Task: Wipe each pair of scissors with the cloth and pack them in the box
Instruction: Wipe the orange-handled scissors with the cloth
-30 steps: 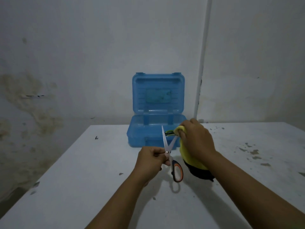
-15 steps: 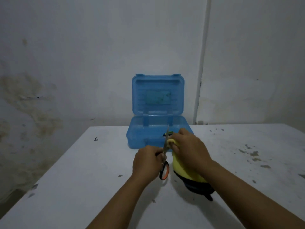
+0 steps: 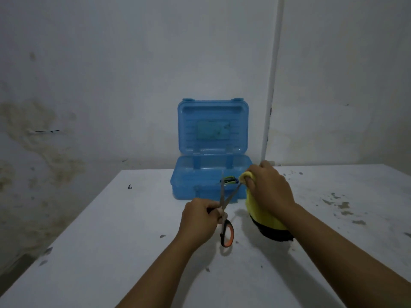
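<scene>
My left hand grips a pair of scissors by one handle; the other orange-and-black handle loop hangs below it. The blades are spread apart and point up in front of the box. My right hand holds a yellow cloth with a black edge and pinches it around the tip of the right-hand blade. The blue plastic box stands open at the table's far edge, its lid upright. Inside it, another pair of scissors with dark handles shows partly behind the blades.
The white table carries dark specks and chipped patches, most of them on the right side. A stained wall stands directly behind the box. The table's left edge drops off towards the floor.
The blades, nearly together half a second ago, are spread apart again. My right hand has slid the cloth up and to the right along the blade to its tip.
</scene>
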